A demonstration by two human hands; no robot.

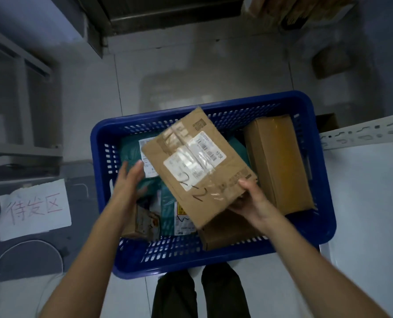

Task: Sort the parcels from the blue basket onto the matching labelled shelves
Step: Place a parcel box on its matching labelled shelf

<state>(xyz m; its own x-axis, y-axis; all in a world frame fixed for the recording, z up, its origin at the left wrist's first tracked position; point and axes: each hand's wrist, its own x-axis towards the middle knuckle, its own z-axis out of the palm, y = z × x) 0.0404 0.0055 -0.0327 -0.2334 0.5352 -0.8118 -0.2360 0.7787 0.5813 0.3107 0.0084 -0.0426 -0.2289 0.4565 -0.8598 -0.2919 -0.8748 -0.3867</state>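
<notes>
A blue perforated basket stands on the floor in front of me. My right hand grips the near right corner of a flat brown cardboard parcel, tilted above the basket, with a white label and "2-2" handwritten on it. My left hand hovers open just left of that parcel, fingers spread, not touching it. Inside the basket lie a tall brown box at the right, teal mailer bags, a small printed box and another brown box at the near edge.
A white paper sign with red handwriting is stuck on a dark surface at the left. A white shelf with a perforated metal rail runs along the right. A grey shelf frame stands at the far left. My legs are below the basket.
</notes>
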